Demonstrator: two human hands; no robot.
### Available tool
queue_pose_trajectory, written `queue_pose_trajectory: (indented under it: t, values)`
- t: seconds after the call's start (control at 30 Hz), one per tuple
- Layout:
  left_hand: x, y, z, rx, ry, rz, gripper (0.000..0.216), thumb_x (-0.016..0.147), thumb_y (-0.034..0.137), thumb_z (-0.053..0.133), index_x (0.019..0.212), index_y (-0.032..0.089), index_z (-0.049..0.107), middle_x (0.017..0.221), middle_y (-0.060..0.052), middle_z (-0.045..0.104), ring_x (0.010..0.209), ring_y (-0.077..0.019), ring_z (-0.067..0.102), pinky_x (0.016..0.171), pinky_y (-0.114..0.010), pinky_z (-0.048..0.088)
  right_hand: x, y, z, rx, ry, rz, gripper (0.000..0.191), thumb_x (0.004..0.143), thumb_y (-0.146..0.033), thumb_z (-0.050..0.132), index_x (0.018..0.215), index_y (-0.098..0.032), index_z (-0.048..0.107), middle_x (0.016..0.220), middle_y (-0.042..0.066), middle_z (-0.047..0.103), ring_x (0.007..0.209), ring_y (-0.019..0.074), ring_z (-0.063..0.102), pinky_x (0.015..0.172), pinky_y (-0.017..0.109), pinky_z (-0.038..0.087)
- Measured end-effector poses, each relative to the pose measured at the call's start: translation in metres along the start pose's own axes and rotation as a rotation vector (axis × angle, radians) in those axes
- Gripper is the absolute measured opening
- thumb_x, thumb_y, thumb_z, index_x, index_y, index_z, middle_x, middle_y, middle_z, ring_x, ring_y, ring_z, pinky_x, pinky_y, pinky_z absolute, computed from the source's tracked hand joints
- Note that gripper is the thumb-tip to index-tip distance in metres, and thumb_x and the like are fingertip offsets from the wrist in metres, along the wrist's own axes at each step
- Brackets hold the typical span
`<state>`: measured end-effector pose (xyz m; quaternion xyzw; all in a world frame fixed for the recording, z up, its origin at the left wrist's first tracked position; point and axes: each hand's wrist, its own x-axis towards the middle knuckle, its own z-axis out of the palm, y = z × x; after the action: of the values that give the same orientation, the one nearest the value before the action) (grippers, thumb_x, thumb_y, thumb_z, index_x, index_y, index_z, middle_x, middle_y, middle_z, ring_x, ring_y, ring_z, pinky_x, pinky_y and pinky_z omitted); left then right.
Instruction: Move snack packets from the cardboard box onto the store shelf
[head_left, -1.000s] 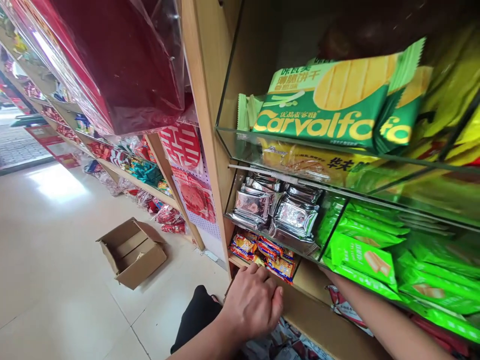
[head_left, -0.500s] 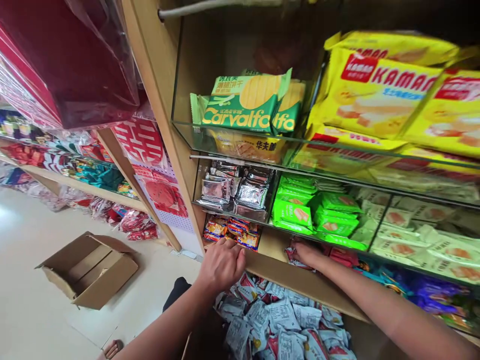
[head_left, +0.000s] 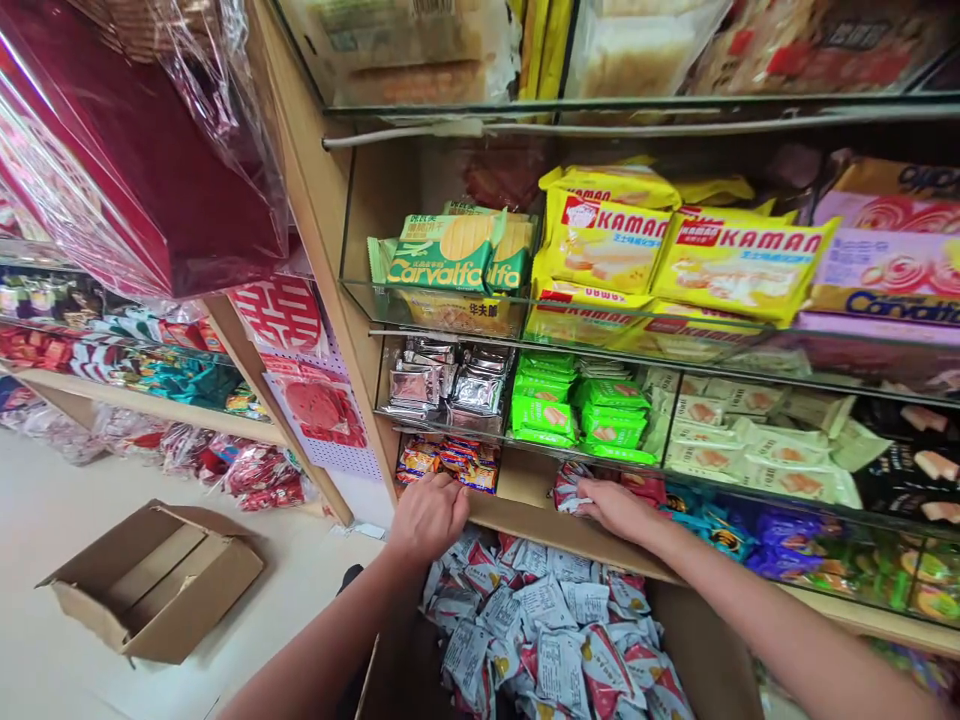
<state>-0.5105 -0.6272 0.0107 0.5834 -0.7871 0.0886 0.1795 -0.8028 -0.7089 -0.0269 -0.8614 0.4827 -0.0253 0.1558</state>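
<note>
My left hand (head_left: 429, 517) is closed over the edge of a large cardboard box, at the left end of its raised flap (head_left: 555, 530). Inside that box lies a heap of small white and red snack packets (head_left: 544, 610). My right hand (head_left: 611, 508) reaches over the flap into the lowest shelf compartment. Its fingers are closed on a red and white snack packet (head_left: 570, 488), partly covered by the hand. Left of it is a bare stretch of wooden shelf (head_left: 525, 478), then a pile of orange and blue packets (head_left: 450, 462).
Glass-fronted shelves above hold silver packets (head_left: 450, 385), green packets (head_left: 581, 405) and yellow KAMAN packs (head_left: 675, 260). Teal packets (head_left: 709, 522) and purple packets (head_left: 787, 540) lie to the right. An open cardboard box (head_left: 161, 580) stands on the floor. A dark red bag (head_left: 150, 170) hangs upper left.
The view has tilted up and drawn back, showing more shelf above and to the right. My right hand and its packet show more clearly in the compartment. My left hand stays at the box edge.
</note>
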Motion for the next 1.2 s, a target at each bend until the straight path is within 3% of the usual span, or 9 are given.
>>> queue_pose_trajectory:
  t: [0.13,0.3,0.37,0.43,0.53,0.67,0.83,1.07,1.2]
  values:
    - [0.0,0.002,-0.001,0.077,-0.033,-0.004,0.039,0.087,0.029,0.026,0.068,0.018,0.059,0.072,-0.007,0.061,0.073,-0.0188,0.055,0.066,-0.032,0.039,-0.043,-0.005,-0.015,0.081,0.199,-0.024,0.019,0.084,-0.029,0.037,0.089,-0.021,0.053,0.096,0.008,0.06,0.089,0.0205,0.055,0.078,0.033,0.04]
    - [0.0,0.001,-0.004,0.078,-0.056,-0.016,0.041,0.087,0.03,0.024,0.069,0.018,0.059,0.073,-0.006,0.062,0.073,-0.0184,0.055,0.068,-0.032,0.039,-0.094,-0.033,-0.032,0.277,0.709,-0.04,0.014,0.081,-0.031,0.045,0.09,-0.024,0.053,0.1,0.008,0.06,0.096,0.0211,0.054,0.085,0.034,0.04]
    - [0.0,0.003,-0.009,0.028,-0.036,-0.041,0.037,0.087,0.029,0.028,0.075,0.018,0.061,0.076,-0.006,0.063,0.075,-0.0188,0.055,0.071,-0.034,0.039,-0.109,-0.052,-0.035,0.441,0.823,0.006,0.012,0.08,-0.031,0.047,0.089,-0.024,0.053,0.099,0.007,0.06,0.096,0.021,0.054,0.083,0.033,0.041]
    - [-0.001,0.011,-0.017,-0.083,0.03,-0.049,0.029,0.085,0.027,0.033,0.089,0.02,0.061,0.084,-0.006,0.064,0.083,-0.0196,0.054,0.079,-0.037,0.038,-0.118,-0.072,-0.035,0.65,0.776,0.036,0.012,0.08,-0.033,0.047,0.086,-0.024,0.053,0.097,0.007,0.06,0.094,0.0206,0.054,0.08,0.031,0.042]
    - [-0.005,0.04,-0.03,-0.462,0.096,-0.027,0.029,0.083,0.028,0.04,0.109,0.021,0.051,0.105,-0.007,0.06,0.099,-0.019,0.05,0.089,-0.038,0.036,-0.12,-0.097,-0.028,0.849,0.549,0.038,0.016,0.08,-0.036,0.047,0.082,-0.022,0.055,0.095,0.007,0.06,0.089,0.0193,0.054,0.077,0.029,0.042]
    - [-0.014,0.089,-0.04,-1.042,-0.188,-0.054,0.045,0.077,0.037,0.051,0.118,0.02,0.044,0.11,-0.007,0.059,0.096,-0.017,0.055,0.08,-0.029,0.046,-0.114,-0.119,-0.019,0.945,0.434,-0.006,0.02,0.08,-0.038,0.048,0.078,-0.02,0.056,0.084,0.003,0.06,0.078,0.0157,0.053,0.07,0.025,0.041]
    - [-0.024,0.113,-0.035,-1.373,-0.435,-0.179,0.027,0.07,0.037,0.059,0.089,0.018,0.065,0.087,-0.004,0.068,0.079,-0.0178,0.061,0.071,-0.028,0.048,-0.106,-0.127,-0.006,1.17,0.443,0.133,0.031,0.076,-0.042,0.052,0.058,-0.018,0.045,0.056,-0.005,0.042,0.054,0.0095,0.04,0.051,0.02,0.033]
    - [-0.033,0.121,-0.02,-1.703,-0.183,-0.718,0.036,0.059,0.035,0.07,0.086,0.015,0.059,0.075,-0.002,0.065,0.062,-0.0122,0.059,0.059,-0.025,0.049,-0.109,-0.134,0.014,1.431,0.554,0.299,0.027,0.076,-0.046,0.05,0.083,-0.02,0.053,0.073,0.0,0.055,0.065,0.0139,0.048,0.058,0.023,0.039]
    - [-0.036,0.122,-0.019,-1.788,-0.208,-0.757,0.047,0.058,0.036,0.07,0.096,0.018,0.049,0.072,0.002,0.059,0.055,-0.0087,0.053,0.049,-0.021,0.044,-0.109,-0.141,0.028,1.5,0.58,0.331,0.027,0.075,-0.044,0.053,0.087,-0.02,0.053,0.076,0.001,0.058,0.068,0.0153,0.05,0.062,0.025,0.041]
